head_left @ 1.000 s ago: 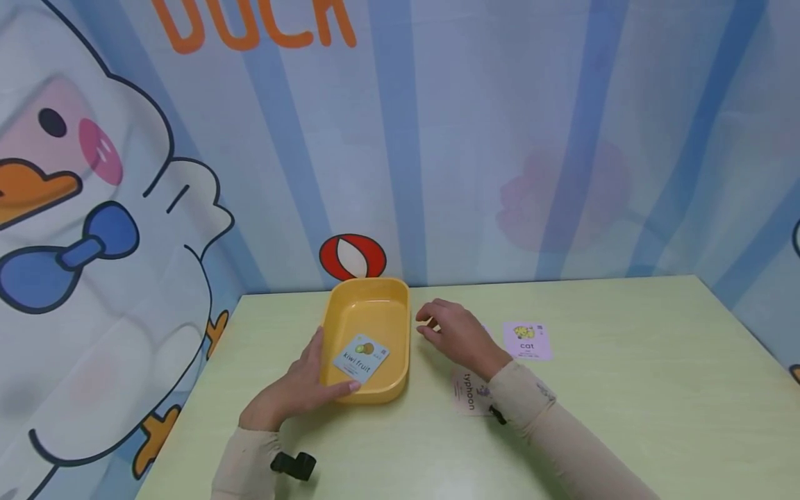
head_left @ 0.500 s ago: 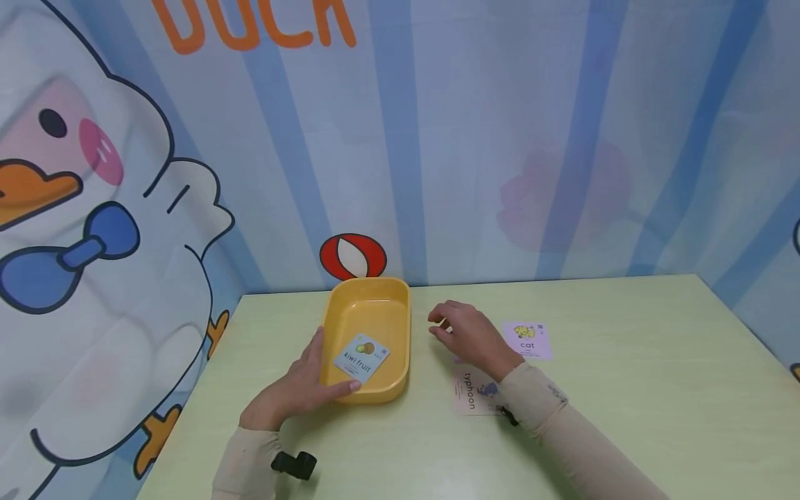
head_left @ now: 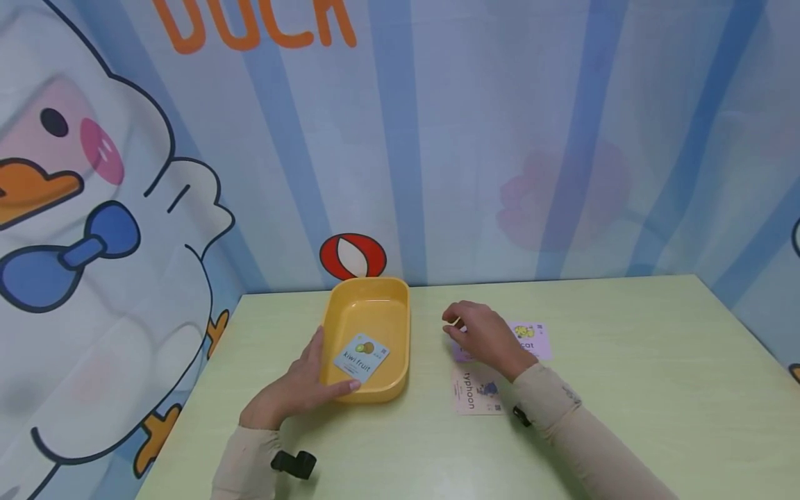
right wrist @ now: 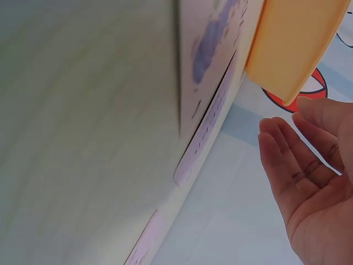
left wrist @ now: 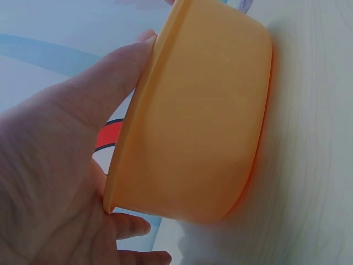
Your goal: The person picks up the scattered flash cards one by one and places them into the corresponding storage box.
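A yellow plastic tray (head_left: 387,316) stands on the table in the head view, with a pale blue "kiwi fruit" card (head_left: 362,357) lying inside. My left hand (head_left: 294,392) holds its near left corner, thumb over the rim and fingers along the outer side. The left wrist view shows the outer wall of the tray (left wrist: 198,116) beside the hand (left wrist: 60,143). My right hand (head_left: 487,338), fingers loosely curled around nothing, hovers over a purple card (head_left: 462,353) and partly hides it. A pink "typhoon" card (head_left: 471,394) lies nearer; a purple "cat" card (head_left: 537,342) lies to the right.
The pale wooden table (head_left: 656,389) runs back to a blue striped backdrop (head_left: 462,139) with a printed duck. A small black device (head_left: 294,465) is strapped at the left wrist. The cards appear edge-on in the right wrist view, beside the tray (right wrist: 300,38).
My right hand has moved rightward, away from the tray, uncovering more of the "typhoon" card and part of the purple card while overlapping the "cat" card. The left hand and tray have stayed put.
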### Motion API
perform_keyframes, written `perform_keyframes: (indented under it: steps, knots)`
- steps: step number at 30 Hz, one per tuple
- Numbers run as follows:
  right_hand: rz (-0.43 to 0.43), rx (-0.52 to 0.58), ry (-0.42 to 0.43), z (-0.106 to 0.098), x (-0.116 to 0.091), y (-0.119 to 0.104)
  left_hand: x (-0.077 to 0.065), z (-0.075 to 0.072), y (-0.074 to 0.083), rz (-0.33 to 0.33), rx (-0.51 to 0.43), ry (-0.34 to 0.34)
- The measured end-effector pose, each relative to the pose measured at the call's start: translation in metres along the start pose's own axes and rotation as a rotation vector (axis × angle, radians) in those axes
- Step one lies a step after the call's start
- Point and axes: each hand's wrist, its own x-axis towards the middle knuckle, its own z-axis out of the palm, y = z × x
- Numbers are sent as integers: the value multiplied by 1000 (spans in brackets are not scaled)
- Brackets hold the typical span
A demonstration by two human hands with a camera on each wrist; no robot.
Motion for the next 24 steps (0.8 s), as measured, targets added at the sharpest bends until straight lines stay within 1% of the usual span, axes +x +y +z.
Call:
perform_keyframes:
  steps: [7, 15, 24]
  knots:
    - [-10, -8, 7, -6, -3, 6, 1, 0, -1, 3, -6, 4]
    - [10, -9, -2, -17, -7, 14, 0, -1, 0, -7, -5, -3]
    - [19, -1, -13, -27, -14, 27, 1, 0, -1, 4, -14, 3]
